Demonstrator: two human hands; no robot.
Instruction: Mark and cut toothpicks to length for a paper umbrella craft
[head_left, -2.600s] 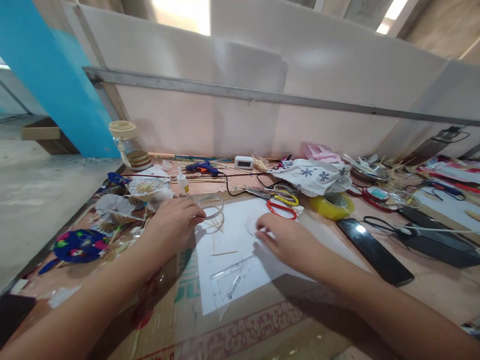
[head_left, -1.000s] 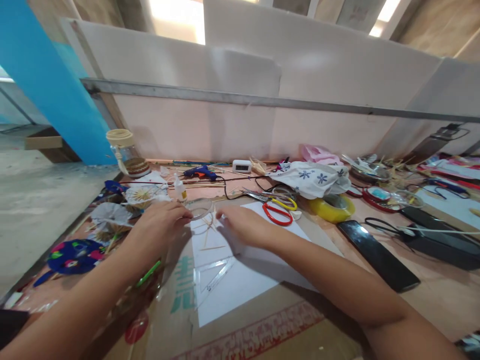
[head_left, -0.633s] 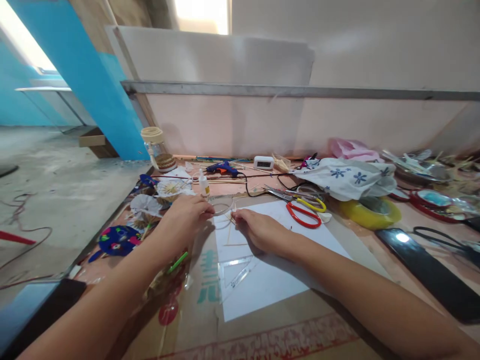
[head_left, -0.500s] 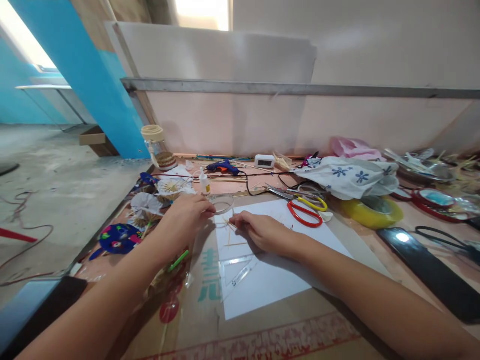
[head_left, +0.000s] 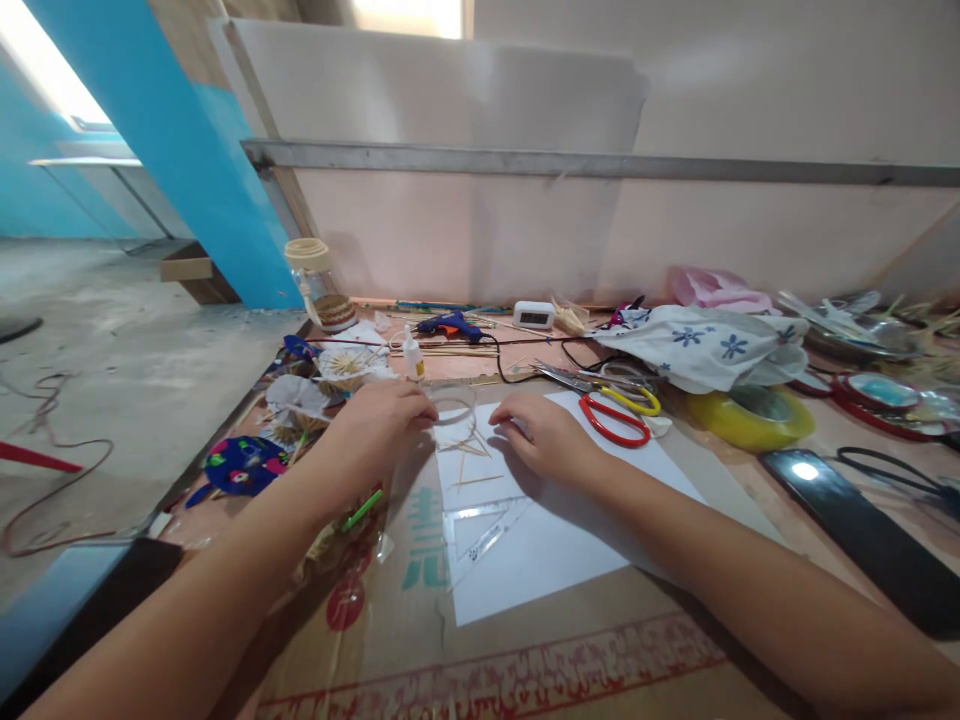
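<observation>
My left hand (head_left: 390, 418) is at the left edge of the white paper (head_left: 585, 530), its fingers pinched at the rim of a clear ring (head_left: 459, 408). My right hand (head_left: 536, 432) is over the paper, fingers curled together; whatever lies between its fingertips is too small to tell. Between the hands, several thin straw-coloured sticks (head_left: 480, 481) lie on the paper, some crossing. A clear set square (head_left: 487, 538) lies just below them. Behind my left hand stands a small white glue bottle (head_left: 413, 360).
Red-handled scissors (head_left: 615, 422), yellow-handled scissors (head_left: 630, 400) and yellow tape (head_left: 750, 418) lie to the right, with a black phone (head_left: 862, 540) nearer. A blue glue gun (head_left: 450, 325) lies at the back. Blue patterned fabric (head_left: 244, 465) is at left.
My right hand has moved right, away from the sticks, which show more fully. The ring appears tilted up beside my left hand's fingertips. The view has shifted slightly.
</observation>
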